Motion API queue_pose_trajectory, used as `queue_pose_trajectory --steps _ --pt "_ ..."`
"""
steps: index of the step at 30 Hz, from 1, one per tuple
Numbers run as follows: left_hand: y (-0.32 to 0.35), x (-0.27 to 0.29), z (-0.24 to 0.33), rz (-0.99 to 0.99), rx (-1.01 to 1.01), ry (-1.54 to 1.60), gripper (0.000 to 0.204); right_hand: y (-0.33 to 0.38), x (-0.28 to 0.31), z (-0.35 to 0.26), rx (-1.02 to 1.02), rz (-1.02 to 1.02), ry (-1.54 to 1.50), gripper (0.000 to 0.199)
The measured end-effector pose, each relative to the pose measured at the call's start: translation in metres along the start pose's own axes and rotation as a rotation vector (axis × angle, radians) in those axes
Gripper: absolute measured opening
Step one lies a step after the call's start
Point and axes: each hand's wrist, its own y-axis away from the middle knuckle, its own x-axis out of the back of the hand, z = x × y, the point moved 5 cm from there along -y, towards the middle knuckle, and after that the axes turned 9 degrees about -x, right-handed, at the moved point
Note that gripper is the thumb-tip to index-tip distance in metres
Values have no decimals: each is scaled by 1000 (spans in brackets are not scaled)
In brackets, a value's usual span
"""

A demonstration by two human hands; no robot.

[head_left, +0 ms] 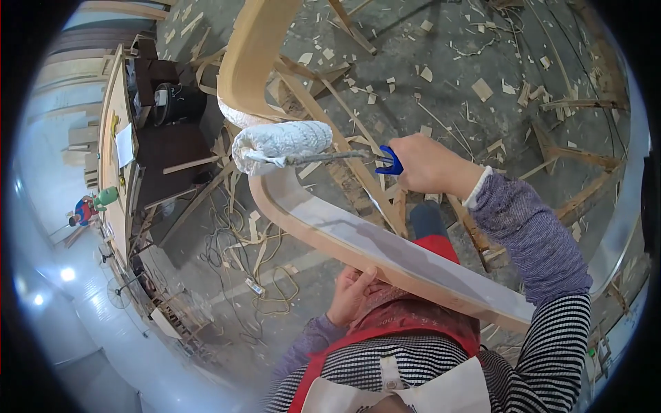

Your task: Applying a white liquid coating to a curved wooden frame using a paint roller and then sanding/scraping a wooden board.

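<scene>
My right hand (428,164) is closed round the blue handle of a paint roller (286,141), whose fluffy white sleeve is coated in white. The roller sits over the bend of a long curved wooden panel (330,237), and I cannot tell whether the sleeve touches it. White coating covers the panel's inner face in the near part, while the far part (248,58) is bare wood. My left hand (351,294) grips the panel's near edge by my red apron, thumb on top; its other fingers are partly hidden.
Wooden trestle legs (365,182) stand beneath the panel. Wood scraps (482,89) litter the concrete floor, and loose cords (227,241) lie to the left. A workbench (113,148) runs along the left, with a dark bin (180,103) beside it. Another person (84,212) is farther off.
</scene>
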Motion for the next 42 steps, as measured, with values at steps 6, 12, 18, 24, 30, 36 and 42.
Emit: queue_pose_trajectory --steps 6,12,18,24,30,36,42 --pt "1 -2 1 11 -5 0 36 1 -3 9 38 39 -74 19" --pt "1 -1 1 0 -18 -2 37 1 -4 19 13 76 -144 22" --pt "4 1 -6 -10 -19 2 37 -6 -3 21 -95 126 -241 26" --pt "9 -4 -13 -7 3 18 34 10 -22 6 -93 51 -284 26" --pt "7 -10 -7 12 21 59 32 26 -55 -4 -53 -36 -258 25" --pt "2 -10 -3 -8 -5 -4 29 45 -81 -5 -54 -256 -345 19" --pt "1 28 -16 17 -63 -144 29 136 -64 21 -25 -278 -327 28"
